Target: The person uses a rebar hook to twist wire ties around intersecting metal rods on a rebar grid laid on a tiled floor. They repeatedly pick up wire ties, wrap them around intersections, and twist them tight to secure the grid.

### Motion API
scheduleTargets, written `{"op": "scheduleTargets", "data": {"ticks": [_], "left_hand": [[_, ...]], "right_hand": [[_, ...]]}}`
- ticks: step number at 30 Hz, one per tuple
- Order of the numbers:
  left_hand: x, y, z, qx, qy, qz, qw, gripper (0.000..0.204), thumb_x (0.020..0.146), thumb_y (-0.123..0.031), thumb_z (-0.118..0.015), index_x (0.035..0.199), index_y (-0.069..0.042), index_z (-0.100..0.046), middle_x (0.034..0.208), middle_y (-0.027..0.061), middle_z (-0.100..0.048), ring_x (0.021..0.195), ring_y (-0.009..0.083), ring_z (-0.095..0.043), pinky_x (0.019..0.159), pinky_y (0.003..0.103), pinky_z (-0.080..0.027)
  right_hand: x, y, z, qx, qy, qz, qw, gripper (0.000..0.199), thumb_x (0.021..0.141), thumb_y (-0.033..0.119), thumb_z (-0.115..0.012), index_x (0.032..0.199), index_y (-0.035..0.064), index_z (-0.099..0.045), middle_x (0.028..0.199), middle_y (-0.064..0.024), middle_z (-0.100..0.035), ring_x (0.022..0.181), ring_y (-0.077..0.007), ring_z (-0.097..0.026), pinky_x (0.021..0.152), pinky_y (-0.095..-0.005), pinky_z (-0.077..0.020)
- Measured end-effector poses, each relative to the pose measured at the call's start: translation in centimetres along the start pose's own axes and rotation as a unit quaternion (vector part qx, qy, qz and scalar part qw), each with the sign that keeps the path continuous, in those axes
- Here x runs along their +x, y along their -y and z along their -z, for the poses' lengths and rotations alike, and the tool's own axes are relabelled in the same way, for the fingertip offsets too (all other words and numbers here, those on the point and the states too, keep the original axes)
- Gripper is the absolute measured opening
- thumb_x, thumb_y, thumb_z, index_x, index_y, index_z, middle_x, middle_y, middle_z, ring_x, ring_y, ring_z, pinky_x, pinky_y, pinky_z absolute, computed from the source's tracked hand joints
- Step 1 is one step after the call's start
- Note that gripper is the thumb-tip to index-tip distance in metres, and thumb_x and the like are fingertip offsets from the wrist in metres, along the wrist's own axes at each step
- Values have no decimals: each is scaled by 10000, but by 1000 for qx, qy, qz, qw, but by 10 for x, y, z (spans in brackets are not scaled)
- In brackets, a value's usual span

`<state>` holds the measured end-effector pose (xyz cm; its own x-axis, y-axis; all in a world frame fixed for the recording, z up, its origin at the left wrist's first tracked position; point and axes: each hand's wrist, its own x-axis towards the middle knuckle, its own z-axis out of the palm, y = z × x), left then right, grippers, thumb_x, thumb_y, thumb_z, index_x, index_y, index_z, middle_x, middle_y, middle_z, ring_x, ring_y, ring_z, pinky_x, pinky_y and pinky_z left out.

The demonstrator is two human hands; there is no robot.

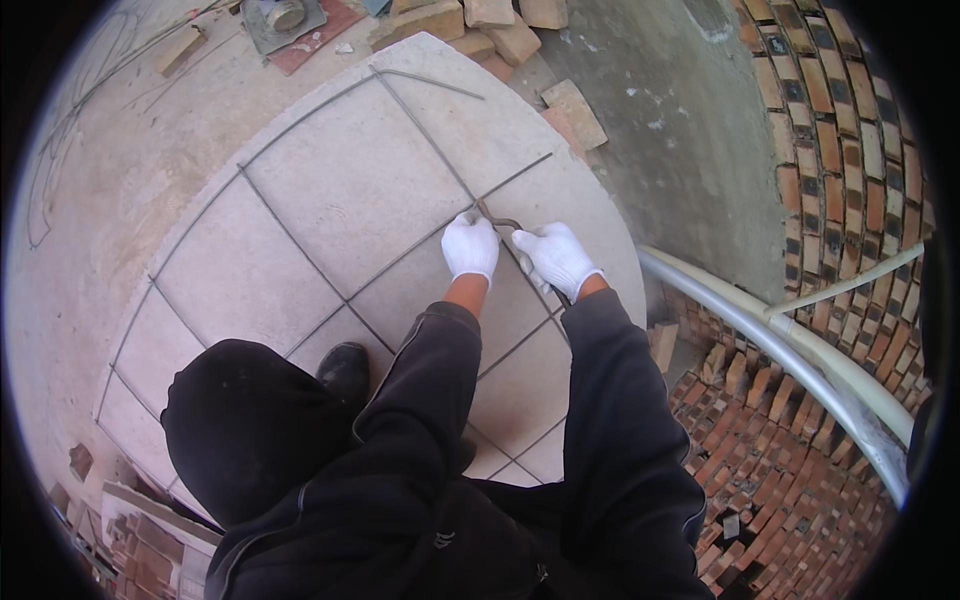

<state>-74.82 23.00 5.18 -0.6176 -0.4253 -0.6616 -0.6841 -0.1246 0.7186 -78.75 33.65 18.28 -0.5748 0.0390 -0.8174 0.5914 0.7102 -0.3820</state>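
Both my hands wear white gloves. My right hand (562, 260) is closed round a rebar tying hook (503, 220), a dark bent metal rod whose curved tip reaches a crossing of the steel bars. Its other end shows below my palm. My left hand (470, 246) is closed right beside that crossing, its fingertips pressed together at the bar; what they pinch is hidden. Under my hands, a grid of thin steel bars (296, 237) lies over a pale concrete slab (390, 150). One short bar (432, 83) lies slanted at the grid's far corner.
A dark boot (343, 372) of mine stands on the slab within the grid. Loose bricks (490, 40) lie past the far edge. To the right are pale pipes (800, 345), a brick wall (830, 110) and brick paving (790, 490). Broken pieces (140, 545) lie lower left.
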Motion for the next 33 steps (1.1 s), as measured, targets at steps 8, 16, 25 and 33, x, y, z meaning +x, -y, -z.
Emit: {"op": "scheduleTargets", "data": {"ticks": [8, 16, 25, 33], "left_hand": [[15, 14, -8, -11, -7, 10, 1000, 284, 978, -212, -670, 1102, -38, -858, 929, 200, -830, 931, 352, -823, 881, 444, -628], [27, 14, -1, 64, -70, -27, 995, 296, 988, -254, -696, 1105, -22, -838, 999, 243, -819, 958, 418, -797, 889, 486, -608], [48, 27, -11, -147, -18, 57, 987, 293, 1009, -169, -797, 1162, 81, -783, 853, 107, -796, 746, 157, -711, 704, 339, -548], [55, 27, -15, -201, -11, 93, 975, 301, 973, -146, -834, 1165, 83, -793, 933, 174, -811, 771, 193, -761, 718, 363, -588]], "right_hand": [[0, 7, 9, -69, 15, 16, 997, 452, 1104, 317, -642, 860, -56, -711, 706, -129, -677, 512, -223, -632, 497, -410, -518], [28, 19, 14, -382, -37, 102, 918, 485, 1081, 378, -622, 1034, -71, -799, 1084, -322, -768, 1066, -500, -737, 932, -558, -584], [10, 65, 24, -557, -84, 56, 824, 368, 1065, 294, -591, 1103, 24, -837, 1122, -268, -798, 1056, -463, -774, 910, -548, -607], [6, 69, 35, -621, -19, 75, 780, 251, 962, 156, -645, 1069, 61, -851, 1100, -224, -816, 1029, -420, -795, 875, -537, -626]]}}
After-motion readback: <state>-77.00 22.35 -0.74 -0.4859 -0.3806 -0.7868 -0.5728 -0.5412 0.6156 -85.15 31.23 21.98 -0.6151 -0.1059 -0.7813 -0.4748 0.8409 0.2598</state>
